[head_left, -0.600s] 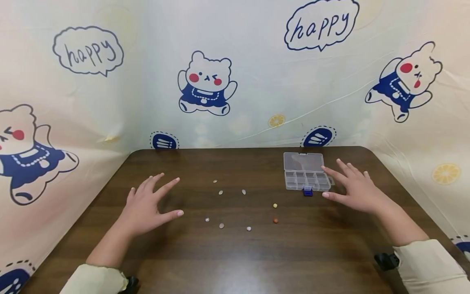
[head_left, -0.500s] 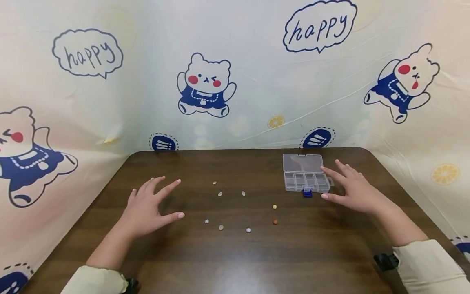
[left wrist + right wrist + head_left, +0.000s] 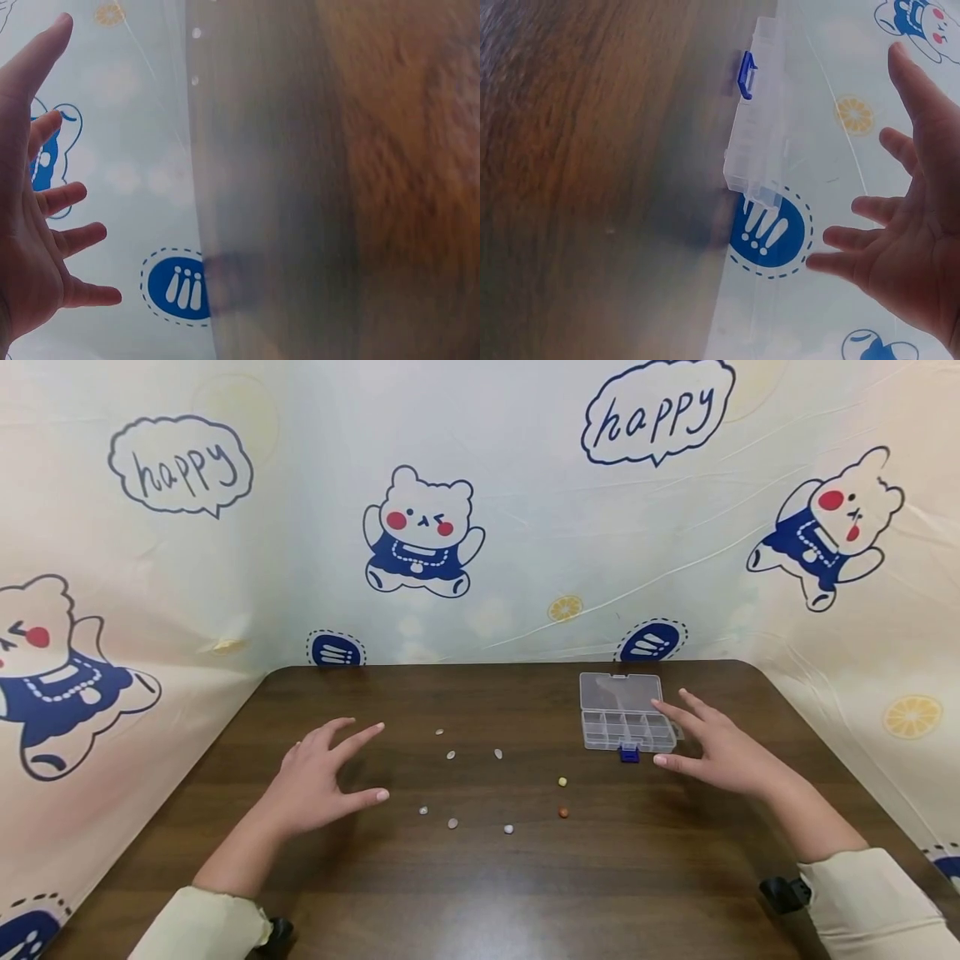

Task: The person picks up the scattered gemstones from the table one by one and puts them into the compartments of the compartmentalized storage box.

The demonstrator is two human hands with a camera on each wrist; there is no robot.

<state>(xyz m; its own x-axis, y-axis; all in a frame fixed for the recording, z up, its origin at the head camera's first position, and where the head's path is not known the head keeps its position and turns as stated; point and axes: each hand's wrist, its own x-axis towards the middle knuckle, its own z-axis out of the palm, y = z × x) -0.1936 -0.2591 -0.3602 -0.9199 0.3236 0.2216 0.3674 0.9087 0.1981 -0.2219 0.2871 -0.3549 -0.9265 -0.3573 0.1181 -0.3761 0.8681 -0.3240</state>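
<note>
My left hand (image 3: 315, 781) hovers over the left side of the table, fingers spread and holding nothing. In the left wrist view the same hand (image 3: 34, 217) shows its palm with the fingers apart. On the right, my right hand (image 3: 723, 747) is held with spread fingers, its fingertips overlapping the edge of a clear plastic compartment box (image 3: 628, 727). The box lies with its lid raised and a blue latch (image 3: 629, 754) at the front. Between the hands lie several small stones, among them a yellow one (image 3: 562, 782), a reddish-brown one (image 3: 563, 812) and a whitish one (image 3: 508, 829).
The dark brown wooden table (image 3: 480, 893) has rounded far corners. Behind and beside it hangs a pale curtain (image 3: 525, 527) printed with cartoon bears and "happy" bubbles. Each wrist carries a black strap device, such as the one by the right sleeve (image 3: 870, 893).
My left hand has shifted slightly to the right, toward the stones. My right hand has edged a little to the left. The box and stones stay where they were.
</note>
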